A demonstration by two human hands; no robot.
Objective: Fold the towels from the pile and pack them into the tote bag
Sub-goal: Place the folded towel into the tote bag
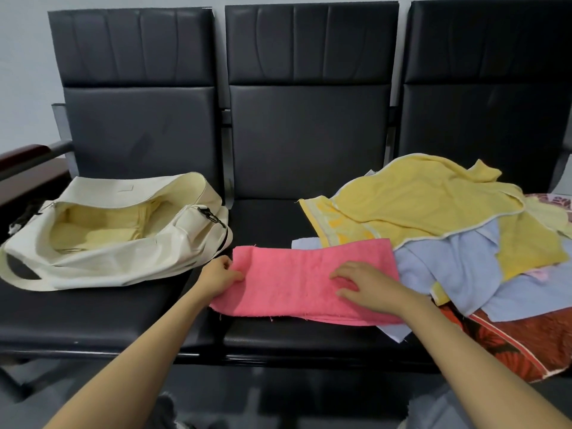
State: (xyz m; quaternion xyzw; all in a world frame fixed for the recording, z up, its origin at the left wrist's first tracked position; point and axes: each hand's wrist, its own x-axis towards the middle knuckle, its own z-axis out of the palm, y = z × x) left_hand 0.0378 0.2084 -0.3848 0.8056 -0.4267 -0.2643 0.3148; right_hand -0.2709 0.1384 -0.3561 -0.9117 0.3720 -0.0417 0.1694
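Now my left hand point(221, 274) pinches the left end of the pink towel point(294, 283), and my right hand point(368, 286) lies flat on its right half, fingers spread. The towel's long axis runs left to right across the middle seat point(272, 221), so I judge an end-over-end fold comes next. The cream tote bag point(108, 264) gapes just left of my left hand, with nothing between. The yellow towel point(418, 205) and blue towel point(448, 261) crowd the right end.

Both bare forearms reach forward from below, angling slightly inward. The left hand point(220, 276) pinches the edge of the towel point(291, 292) with curled fingers. The right hand point(366, 286) rests palm down on it, fingers spread.
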